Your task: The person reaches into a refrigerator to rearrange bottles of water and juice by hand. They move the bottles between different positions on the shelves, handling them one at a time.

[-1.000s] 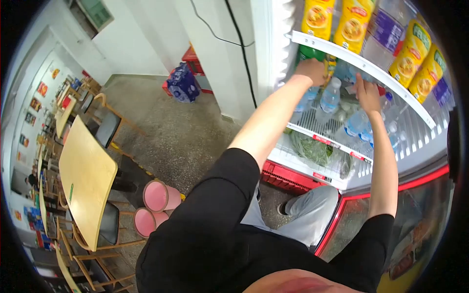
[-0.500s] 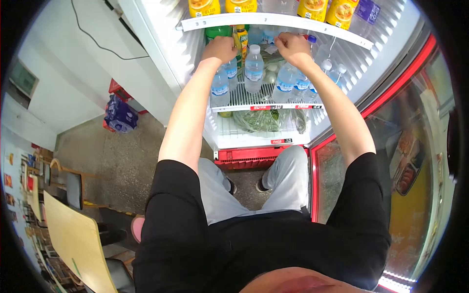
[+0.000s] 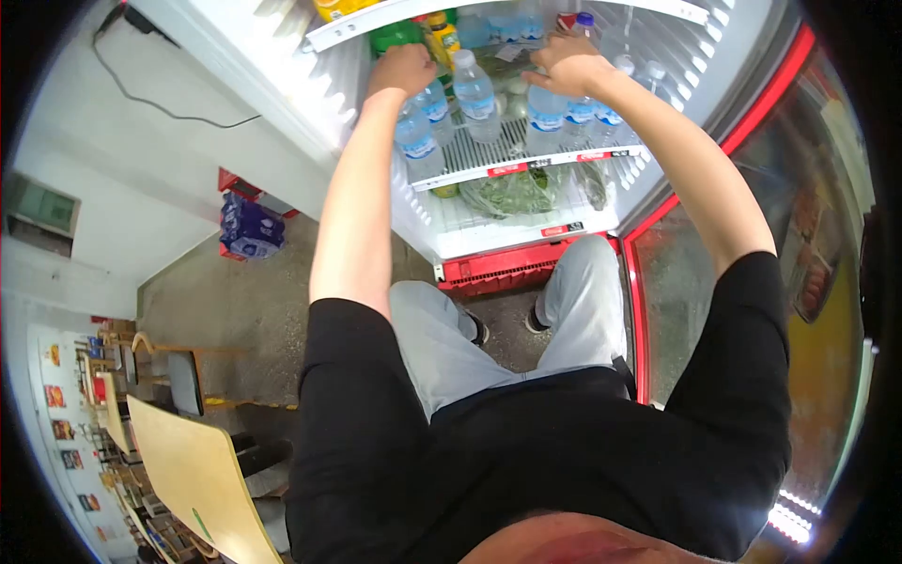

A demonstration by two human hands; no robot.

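My left hand [image 3: 404,70] is closed over the tops of clear water bottles [image 3: 434,105] at the left side of a fridge shelf. Its fingertips are mostly hidden. On the right, my right hand [image 3: 571,64] bends its fingers around the top of another water bottle [image 3: 545,122], whose cap is covered by the hand. Between the hands a water bottle [image 3: 476,99] with a white cap stands untouched. Behind the left hand are a green bottle [image 3: 396,36] and a yellow bottle [image 3: 443,36]. A purple-capped bottle [image 3: 584,23] stands behind the right hand.
Bagged greens [image 3: 512,195] lie on the shelf below. The red-framed fridge door [image 3: 648,226] hangs open at the right. An upper shelf edge [image 3: 376,23] runs above my hands. Purple-wrapped packs [image 3: 252,227] and a wooden table [image 3: 193,461] stand at the left.
The view has tilted, and the fridge sits higher in it. My right hand has shifted onto the front bottle's top, with its fingers more extended. The left hand stays over the left bottles.
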